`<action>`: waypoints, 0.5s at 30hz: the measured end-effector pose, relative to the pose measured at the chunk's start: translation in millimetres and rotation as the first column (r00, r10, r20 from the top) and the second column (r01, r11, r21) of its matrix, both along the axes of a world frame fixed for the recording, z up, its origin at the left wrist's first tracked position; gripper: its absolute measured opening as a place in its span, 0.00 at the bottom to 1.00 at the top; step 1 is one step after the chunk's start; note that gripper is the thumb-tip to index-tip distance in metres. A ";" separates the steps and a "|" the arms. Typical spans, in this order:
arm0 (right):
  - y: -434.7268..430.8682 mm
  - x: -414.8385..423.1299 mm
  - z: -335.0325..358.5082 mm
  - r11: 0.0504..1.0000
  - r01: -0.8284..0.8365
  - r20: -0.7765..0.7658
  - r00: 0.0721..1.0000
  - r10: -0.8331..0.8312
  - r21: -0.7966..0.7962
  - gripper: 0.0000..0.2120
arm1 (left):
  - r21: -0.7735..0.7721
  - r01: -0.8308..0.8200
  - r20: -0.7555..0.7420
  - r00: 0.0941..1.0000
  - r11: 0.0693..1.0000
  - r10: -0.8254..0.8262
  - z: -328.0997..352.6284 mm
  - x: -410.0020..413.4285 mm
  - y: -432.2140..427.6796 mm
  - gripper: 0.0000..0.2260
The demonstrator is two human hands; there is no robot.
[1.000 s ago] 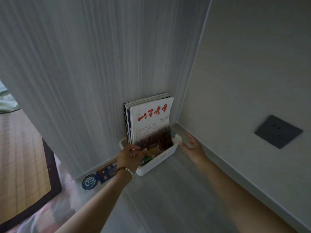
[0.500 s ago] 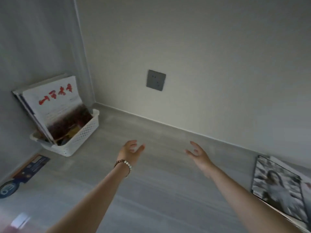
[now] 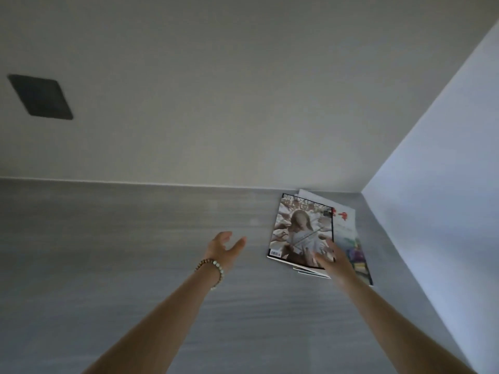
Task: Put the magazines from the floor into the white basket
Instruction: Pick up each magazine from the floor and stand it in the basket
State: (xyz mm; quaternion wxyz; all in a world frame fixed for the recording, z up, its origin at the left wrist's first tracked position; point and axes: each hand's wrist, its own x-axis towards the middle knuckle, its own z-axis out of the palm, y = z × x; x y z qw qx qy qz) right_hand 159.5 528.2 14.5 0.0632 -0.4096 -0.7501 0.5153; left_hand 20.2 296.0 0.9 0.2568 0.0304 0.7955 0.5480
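Observation:
A small stack of magazines lies on the grey floor in the right corner. The top magazine (image 3: pixel 299 233) has a dark-edged cover with a figure in white. Under it a white magazine with red characters (image 3: pixel 344 220) sticks out to the right. My right hand (image 3: pixel 330 256) is over the near right corner of the top magazine, fingers spread, not gripping. My left hand (image 3: pixel 224 248), with a bead bracelet on the wrist, hovers open above the floor left of the stack. The white basket is out of view.
A beige wall runs along the back with a dark socket plate (image 3: pixel 40 97) at upper left. A pale wall (image 3: pixel 445 184) closes the right side next to the stack. Grey wood-grain floor (image 3: pixel 135 238) stretches to the left.
The view has swung right, away from the basket with its magazines, onto the stack in the corner. Both hands left the basket empty and my right hand now reaches the top magazine.

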 end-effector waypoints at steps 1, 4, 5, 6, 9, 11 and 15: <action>17.2 4.3 -4.9 1.000 0.010 0.007 1.000 -0.010 -0.013 0.30 | -0.011 0.007 0.007 1.000 1.000 -0.007 -6.4 3.4 21.3 0.26; 61.6 11.6 -18.2 0.997 0.027 0.058 0.998 -0.023 -0.071 0.32 | -0.052 0.027 0.050 0.998 0.998 -0.024 -25.1 12.3 77.8 0.27; 73.7 11.1 -22.9 0.997 0.025 0.069 0.997 -0.020 -0.079 0.31 | -0.069 0.035 0.063 0.998 0.997 -0.031 -31.1 14.0 93.4 0.27; 83.7 9.2 -26.9 0.997 0.013 0.078 0.997 -0.007 -0.080 0.30 | -0.091 0.041 0.067 0.997 0.995 -0.035 -36.3 15.0 107.0 0.26; 104.1 -2.8 -38.0 0.996 -0.027 0.071 0.997 0.033 -0.090 0.27 | -0.156 0.023 0.023 1.000 0.987 -0.020 -50.3 11.8 139.5 0.22; 112.1 -13.2 -42.4 0.992 -0.038 0.043 0.998 0.043 -0.120 0.28 | -0.203 0.021 0.007 1.000 0.979 -0.020 -54.2 6.8 155.3 0.25; 117.0 -32.7 -48.9 0.978 0.006 -0.029 1.000 -0.013 -0.207 0.32 | -0.208 -0.029 0.029 0.999 0.978 0.036 -53.5 -6.5 174.6 0.25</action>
